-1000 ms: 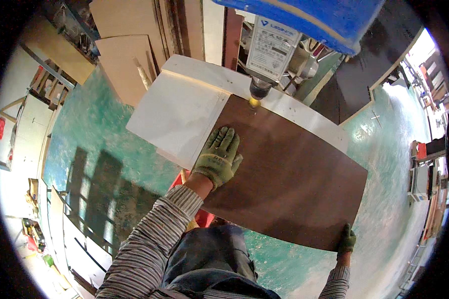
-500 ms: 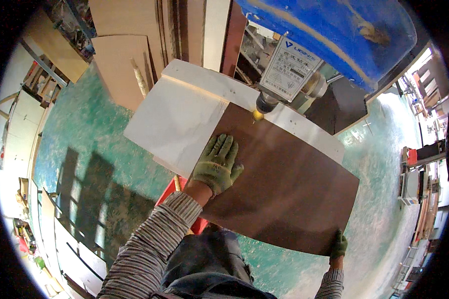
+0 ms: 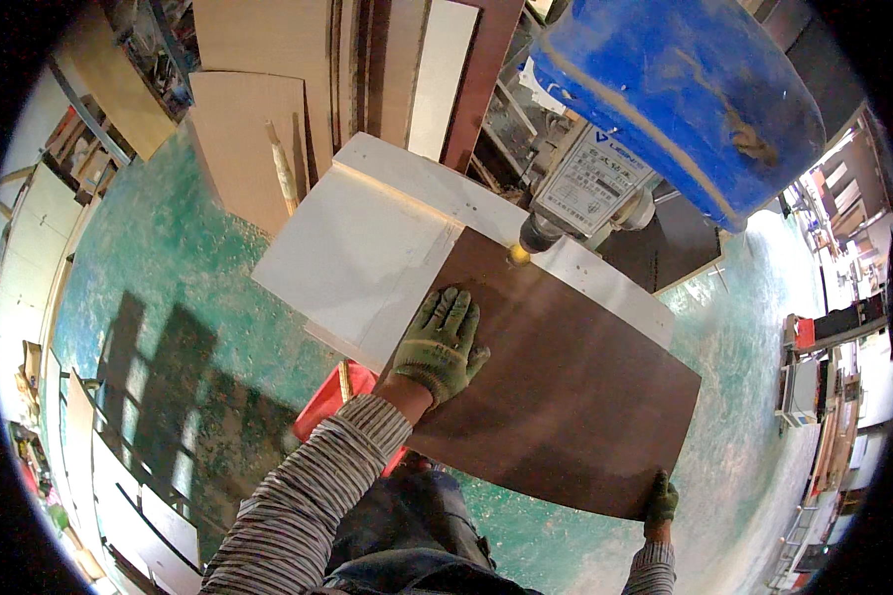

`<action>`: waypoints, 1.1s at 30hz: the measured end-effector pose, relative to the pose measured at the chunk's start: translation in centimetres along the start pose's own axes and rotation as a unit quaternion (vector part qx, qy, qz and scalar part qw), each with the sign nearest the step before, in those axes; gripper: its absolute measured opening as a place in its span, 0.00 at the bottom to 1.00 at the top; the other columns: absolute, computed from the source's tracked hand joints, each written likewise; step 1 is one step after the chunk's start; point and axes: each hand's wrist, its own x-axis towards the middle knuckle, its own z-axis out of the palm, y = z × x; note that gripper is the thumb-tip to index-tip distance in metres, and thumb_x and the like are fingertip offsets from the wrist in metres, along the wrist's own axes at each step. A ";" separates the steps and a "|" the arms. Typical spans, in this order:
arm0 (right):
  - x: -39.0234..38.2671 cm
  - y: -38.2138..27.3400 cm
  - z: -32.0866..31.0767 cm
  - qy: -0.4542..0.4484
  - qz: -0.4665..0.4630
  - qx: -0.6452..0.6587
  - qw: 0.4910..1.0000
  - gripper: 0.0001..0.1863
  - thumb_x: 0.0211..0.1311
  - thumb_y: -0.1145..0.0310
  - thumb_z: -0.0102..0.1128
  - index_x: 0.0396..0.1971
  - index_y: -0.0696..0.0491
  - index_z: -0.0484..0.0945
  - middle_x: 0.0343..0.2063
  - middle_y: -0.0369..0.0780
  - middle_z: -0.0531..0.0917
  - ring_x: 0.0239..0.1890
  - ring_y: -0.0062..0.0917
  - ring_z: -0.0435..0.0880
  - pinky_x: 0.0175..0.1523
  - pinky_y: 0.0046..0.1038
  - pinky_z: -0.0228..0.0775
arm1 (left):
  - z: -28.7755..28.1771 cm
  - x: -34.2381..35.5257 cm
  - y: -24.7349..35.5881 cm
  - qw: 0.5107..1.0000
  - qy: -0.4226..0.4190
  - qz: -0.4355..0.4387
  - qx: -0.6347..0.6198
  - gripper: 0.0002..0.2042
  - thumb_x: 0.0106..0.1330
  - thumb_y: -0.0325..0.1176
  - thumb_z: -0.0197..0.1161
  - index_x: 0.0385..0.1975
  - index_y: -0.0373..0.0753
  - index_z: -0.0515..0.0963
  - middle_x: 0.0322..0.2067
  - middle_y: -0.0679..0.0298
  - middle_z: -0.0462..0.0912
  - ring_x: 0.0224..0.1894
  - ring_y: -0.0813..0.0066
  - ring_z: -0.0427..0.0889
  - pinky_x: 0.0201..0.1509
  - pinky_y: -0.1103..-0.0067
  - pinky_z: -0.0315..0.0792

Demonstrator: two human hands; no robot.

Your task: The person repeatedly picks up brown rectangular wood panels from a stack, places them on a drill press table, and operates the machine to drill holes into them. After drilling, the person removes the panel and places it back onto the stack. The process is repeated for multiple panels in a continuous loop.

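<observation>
A dark brown rectangular board [image 3: 566, 377] lies on a white table [image 3: 367, 238] beneath the drill press. My left hand [image 3: 439, 347], in a green work glove, rests flat on the board near its left edge, fingers stretched out and thumb to the side. At the board's near right corner my right hand [image 3: 662, 499], gloved alike, grips the edge; its fingers are partly hidden. Above the far edge of the board, the drill chuck [image 3: 540, 232] points down with a yellowish bit [image 3: 519, 255] at or just over the surface; contact cannot be made out.
The blue drill press housing [image 3: 685, 109] overhangs the far right. Light fence strips [image 3: 437, 174] run behind the board. Large panels [image 3: 258, 139] lean at the far left, with a stick [image 3: 283, 164] beside them. A red bin [image 3: 332, 397] stands below the table's left side.
The whole view has shifted slightly, so the board and drill press appear lower. Both hands keep their places on the board, and the bit stays near its far edge.
</observation>
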 end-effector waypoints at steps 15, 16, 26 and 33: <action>-1.3 -5.0 -0.2 -0.033 -0.046 -0.236 0.970 0.29 0.64 0.45 0.65 0.45 0.61 0.79 0.38 0.42 0.84 0.39 0.34 0.82 0.43 0.36 0.73 | -0.3 0.0 0.5 1.000 -0.012 -0.006 0.018 0.34 0.72 0.54 0.48 0.67 0.31 0.65 0.71 0.47 0.60 0.75 0.52 0.54 0.80 0.60 0.43; -1.1 -7.0 0.2 -0.021 -0.083 -0.346 0.934 0.31 0.64 0.46 0.65 0.49 0.62 0.78 0.42 0.45 0.84 0.43 0.38 0.83 0.47 0.37 0.74 | 0.3 0.0 0.5 1.000 -0.010 -0.008 0.022 0.34 0.72 0.54 0.48 0.68 0.31 0.65 0.72 0.47 0.59 0.75 0.52 0.54 0.80 0.60 0.43; -1.3 -48.6 20.0 -0.053 -0.616 -0.024 0.786 0.19 0.70 0.69 0.57 0.59 0.57 0.75 0.59 0.43 0.76 0.58 0.31 0.77 0.66 0.31 0.67 | 0.1 -0.4 0.9 0.998 -0.035 -0.022 0.048 0.35 0.73 0.54 0.45 0.71 0.33 0.60 0.74 0.50 0.55 0.77 0.53 0.50 0.80 0.61 0.38; -0.9 -56.6 23.6 0.441 -0.494 -0.748 0.043 0.23 0.67 0.55 0.59 0.57 0.52 0.76 0.54 0.37 0.78 0.53 0.31 0.78 0.60 0.38 0.70 | 0.0 -0.2 1.0 0.998 -0.042 -0.029 0.023 0.34 0.74 0.54 0.44 0.71 0.33 0.60 0.74 0.51 0.54 0.77 0.53 0.49 0.80 0.60 0.39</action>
